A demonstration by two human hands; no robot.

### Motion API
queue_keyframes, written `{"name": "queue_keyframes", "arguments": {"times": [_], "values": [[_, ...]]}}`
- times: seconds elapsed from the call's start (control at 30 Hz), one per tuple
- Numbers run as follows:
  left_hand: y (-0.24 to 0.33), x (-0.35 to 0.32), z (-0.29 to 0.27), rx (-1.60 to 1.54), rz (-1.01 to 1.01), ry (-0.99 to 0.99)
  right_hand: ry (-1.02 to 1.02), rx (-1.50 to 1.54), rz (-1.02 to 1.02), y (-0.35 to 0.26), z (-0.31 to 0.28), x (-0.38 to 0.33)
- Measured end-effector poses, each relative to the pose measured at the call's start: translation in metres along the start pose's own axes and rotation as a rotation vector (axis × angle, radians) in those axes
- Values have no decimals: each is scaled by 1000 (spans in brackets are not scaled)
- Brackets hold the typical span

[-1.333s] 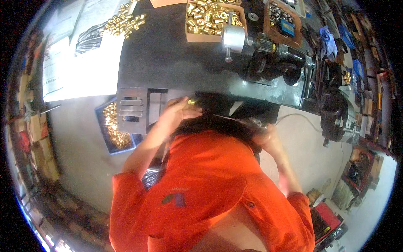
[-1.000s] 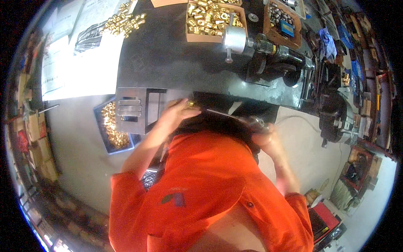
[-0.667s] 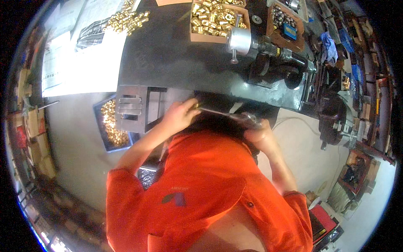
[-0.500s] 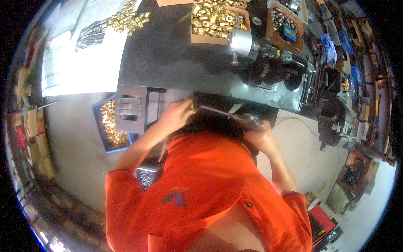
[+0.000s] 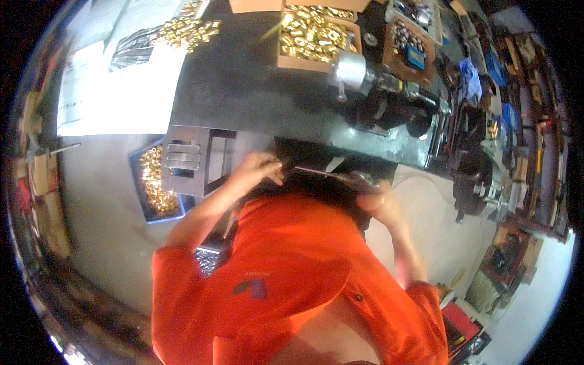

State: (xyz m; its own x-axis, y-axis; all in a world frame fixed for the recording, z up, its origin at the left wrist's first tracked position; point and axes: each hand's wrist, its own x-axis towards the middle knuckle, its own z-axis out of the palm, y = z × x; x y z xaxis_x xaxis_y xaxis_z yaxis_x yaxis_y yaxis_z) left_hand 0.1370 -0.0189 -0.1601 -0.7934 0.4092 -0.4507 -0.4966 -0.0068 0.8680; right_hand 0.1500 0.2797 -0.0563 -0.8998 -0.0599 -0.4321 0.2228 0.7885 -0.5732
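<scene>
The right hand (image 5: 378, 199) had its fingers clamped around a grey tool (image 5: 365, 181), just in front of the bench's near edge and right of that edge's middle. A thin rod (image 5: 322, 172) ran leftward from the tool, its tip just short of the left hand (image 5: 258, 170). The left thumb and fingertips lay close together; whether they pinched a small part, the blur and the dark behind them did not let me tell.

The rod seemed the chief hazard: it pointed at those fingertips, so a slip of the right grip or a sudden push could have driven it into them. Anything small let go there could have dropped into the dark space below the bench (image 5: 243, 91) and been hard to find.

The left forearm crossed close by a slotted metal frame (image 5: 182, 135) at the bench's near left corner, and a careless swing of the elbow could have scraped it. A blue crate (image 5: 165, 219) of brass pieces stood partly behind that frame. Toward the far left corner, a loose brass heap (image 5: 190, 33) lay partly on papers (image 5: 143, 97); a tug on the sheets might have scattered it
</scene>
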Motion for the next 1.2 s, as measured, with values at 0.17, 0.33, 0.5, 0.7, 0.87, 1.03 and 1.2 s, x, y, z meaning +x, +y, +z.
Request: {"name": "queue_keyframes", "arguments": {"times": [0.17,0.33,0.5,0.7,0.87,1.03,1.2], "values": [[-16,7,-8,-270,-11,-45,-127,192,-190,15,10,-3],[0,-4,-5,869,367,221,-155,325,-186,22,19,14],[11,-16,-11,909,449,218,-282,595,-115,-3,38,27],[-11,-15,-44,649,252,172,-307,503,-197,2,35,25],[2,-23,-39,288,95,96,-241,61,-467,18,51,34],[-15,-23,-44,170,75,22,-163,164,-300,-21,40,11],[-6,-32,-54,369,131,180,-144,140,-240,-4,34,12]]}}
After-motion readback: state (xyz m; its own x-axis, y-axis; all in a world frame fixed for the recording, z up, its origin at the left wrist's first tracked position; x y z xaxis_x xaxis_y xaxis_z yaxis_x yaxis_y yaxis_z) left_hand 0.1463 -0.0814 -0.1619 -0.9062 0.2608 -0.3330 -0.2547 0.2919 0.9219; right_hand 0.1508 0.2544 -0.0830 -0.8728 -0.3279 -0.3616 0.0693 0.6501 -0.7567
